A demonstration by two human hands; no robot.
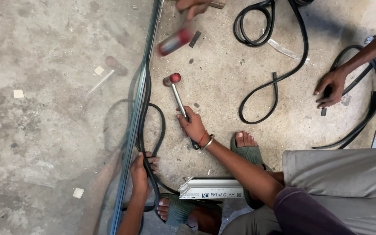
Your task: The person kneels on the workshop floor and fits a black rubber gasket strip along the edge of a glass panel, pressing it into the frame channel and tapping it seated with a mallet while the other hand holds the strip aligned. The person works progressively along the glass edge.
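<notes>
My right hand (pixel 193 127) grips the metal handle of a small mallet (pixel 173 80) with a red and grey head, which lies low over the concrete floor. My left hand (pixel 141 170) presses on a black rubber gasket strip (pixel 146 93) that runs along the edge of a large glass pane (pixel 132 130). The pane covers the left part of the floor. A loop of the same strip (pixel 162 126) bulges out between my two hands.
Another person's hand (pixel 191 6) at the top swings a blurred red mallet (pixel 175 41). A third hand (pixel 332 87) at the right rests on more black gasket coils (pixel 275 82). A short white plastic profile (pixel 212 188) lies by my sandalled feet (pixel 247 147).
</notes>
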